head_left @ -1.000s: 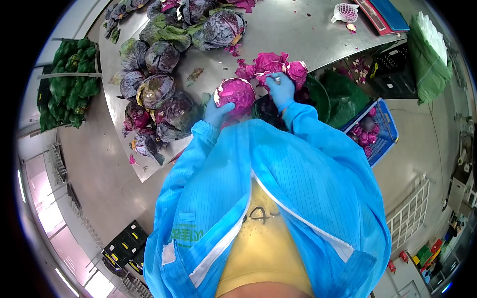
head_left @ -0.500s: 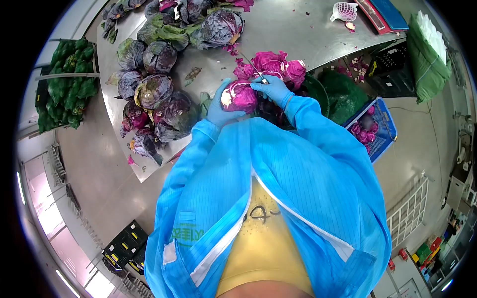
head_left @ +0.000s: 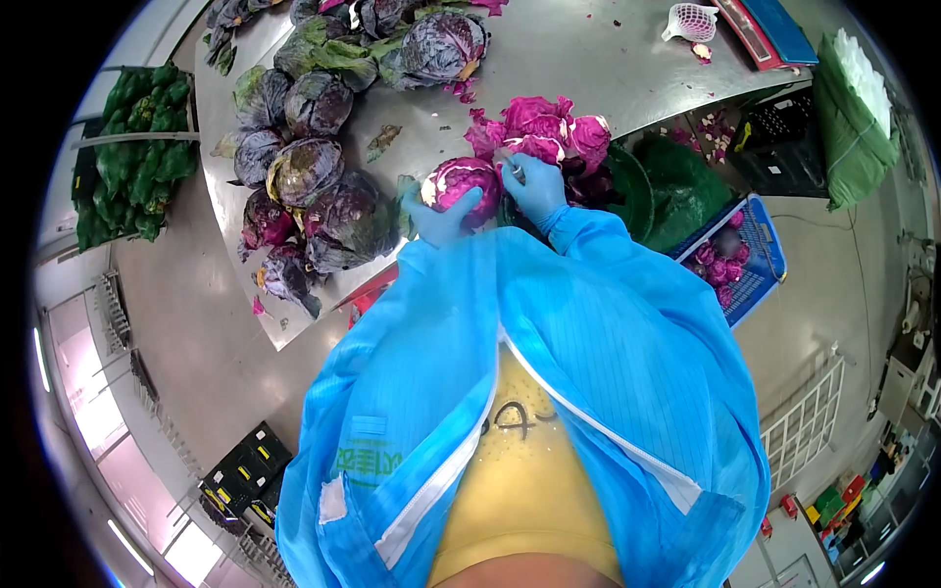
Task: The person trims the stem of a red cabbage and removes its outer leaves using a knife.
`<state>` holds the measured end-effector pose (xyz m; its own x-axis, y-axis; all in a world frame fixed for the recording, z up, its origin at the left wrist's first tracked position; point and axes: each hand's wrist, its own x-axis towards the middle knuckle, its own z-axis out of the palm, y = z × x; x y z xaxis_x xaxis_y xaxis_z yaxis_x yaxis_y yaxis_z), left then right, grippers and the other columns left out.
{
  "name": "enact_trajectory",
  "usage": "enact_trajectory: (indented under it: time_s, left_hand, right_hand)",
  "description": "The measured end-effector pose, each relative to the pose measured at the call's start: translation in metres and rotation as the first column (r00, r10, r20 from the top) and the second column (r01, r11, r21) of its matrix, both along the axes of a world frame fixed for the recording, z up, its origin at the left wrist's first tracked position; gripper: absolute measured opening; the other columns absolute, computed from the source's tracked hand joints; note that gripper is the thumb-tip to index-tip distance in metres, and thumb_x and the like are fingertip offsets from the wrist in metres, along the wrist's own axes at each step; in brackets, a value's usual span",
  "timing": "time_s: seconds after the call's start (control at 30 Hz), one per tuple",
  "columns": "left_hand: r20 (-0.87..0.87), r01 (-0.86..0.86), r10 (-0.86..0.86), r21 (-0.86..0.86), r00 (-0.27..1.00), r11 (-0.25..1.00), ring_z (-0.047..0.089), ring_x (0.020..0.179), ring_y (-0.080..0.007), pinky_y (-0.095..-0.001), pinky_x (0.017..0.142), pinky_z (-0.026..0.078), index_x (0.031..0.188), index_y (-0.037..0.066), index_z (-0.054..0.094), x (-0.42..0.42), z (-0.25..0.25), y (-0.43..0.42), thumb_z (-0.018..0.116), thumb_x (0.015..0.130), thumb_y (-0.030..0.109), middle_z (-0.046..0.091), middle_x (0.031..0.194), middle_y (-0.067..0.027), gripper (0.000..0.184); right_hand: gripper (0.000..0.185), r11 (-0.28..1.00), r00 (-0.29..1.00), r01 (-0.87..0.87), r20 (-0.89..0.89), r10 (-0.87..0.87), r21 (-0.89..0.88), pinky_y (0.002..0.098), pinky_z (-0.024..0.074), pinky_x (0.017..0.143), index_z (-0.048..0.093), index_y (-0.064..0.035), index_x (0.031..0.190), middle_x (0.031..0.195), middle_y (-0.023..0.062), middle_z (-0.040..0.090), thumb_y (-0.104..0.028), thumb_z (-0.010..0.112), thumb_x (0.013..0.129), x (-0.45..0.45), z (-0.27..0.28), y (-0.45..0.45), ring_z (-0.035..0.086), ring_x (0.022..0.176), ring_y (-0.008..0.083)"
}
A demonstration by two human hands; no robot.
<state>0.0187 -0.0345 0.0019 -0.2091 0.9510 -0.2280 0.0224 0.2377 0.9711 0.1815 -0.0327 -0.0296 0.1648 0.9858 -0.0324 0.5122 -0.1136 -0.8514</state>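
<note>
My left hand (head_left: 440, 218), in a blue glove, grips a purple cabbage (head_left: 463, 186) from its near left side, over the front edge of the metal table (head_left: 421, 132). To its right, my right hand (head_left: 535, 186) is closed around the handle of a knife (head_left: 514, 169); most of the blade is hard to make out. Just beyond my right hand, peeled purple cabbages (head_left: 537, 118) and loose leaves lie together. Dark unpeeled cabbages (head_left: 319, 103) are heaped on the left part of the table.
A green bin (head_left: 630, 196) stands at the table's edge on the right, beside a blue crate (head_left: 765, 260) holding small purple cabbages. A white net cup (head_left: 689, 22) lies at the back right. Green net bags (head_left: 137, 157) are stacked at the far left.
The held cabbage first moved right and turned, then shifted slightly back left. My right hand came toward it with the knife and is now a little lower, a small gap away.
</note>
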Motion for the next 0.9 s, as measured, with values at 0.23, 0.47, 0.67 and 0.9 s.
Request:
enact_trajectory:
  time_s: [0.23, 0.47, 0.67, 0.9]
  left_hand:
    - [0.698, 0.318, -0.011, -0.312, 0.716, 0.895, 0.049, 0.114, -0.0355, -0.0491, 0.090, 0.048, 0.132, 0.007, 0.034, -0.041, 0.014, 0.010, 0.071, 0.075, 0.034, 0.045, 0.125, -0.0190, 0.073]
    - [0.858, 0.438, 0.008, -0.270, 0.513, 0.857, 0.041, 0.123, -0.0397, -0.0584, 0.098, 0.038, 0.137, 0.008, 0.029, -0.037, 0.029, 0.011, 0.062, 0.077, 0.042, 0.037, 0.135, -0.0219, 0.077]
    - [0.895, 0.587, -0.113, -0.184, 0.431, 0.788, 0.044, 0.121, -0.0403, -0.0581, 0.097, 0.039, 0.139, 0.008, 0.026, -0.036, 0.035, 0.010, 0.059, 0.077, 0.045, 0.038, 0.135, -0.0220, 0.079]
    - [0.817, 0.528, -0.253, -0.073, 0.519, 0.846, 0.048, 0.117, -0.0351, -0.0514, 0.096, 0.042, 0.137, 0.006, 0.030, -0.056, 0.008, 0.009, 0.066, 0.075, 0.031, 0.045, 0.131, -0.0173, 0.076]
  right_hand:
    - [0.022, 0.922, 0.903, 0.379, -0.184, -0.388, -0.085, 0.0373, 0.0514, 0.068, 0.066, -0.0094, 0.086, 0.078, 0.0111, 0.066, -0.030, 0.062, 0.079, 0.031, -0.042, 0.013, 0.065, 0.073, 0.0280]
    - [0.046, 0.919, 0.984, 0.177, -0.030, -0.178, 0.352, 0.0328, 0.0470, 0.083, 0.059, -0.0095, 0.116, 0.108, 0.0124, 0.056, -0.026, 0.070, 0.075, 0.023, 0.046, 0.000, 0.059, 0.092, 0.0249]
    - [0.044, 0.963, 0.911, -0.180, -0.335, 0.240, 0.202, 0.0299, 0.0465, 0.082, 0.060, -0.0078, 0.112, 0.097, 0.0084, 0.061, -0.026, 0.069, 0.074, 0.015, 0.056, -0.003, 0.060, 0.090, 0.0187]
    - [0.040, 0.943, 0.794, -0.288, -0.592, 0.139, -0.164, 0.0189, 0.0385, 0.049, 0.056, -0.0063, 0.120, 0.075, -0.0013, 0.055, -0.029, 0.061, 0.087, 0.022, 0.056, 0.001, 0.047, 0.055, 0.0046]
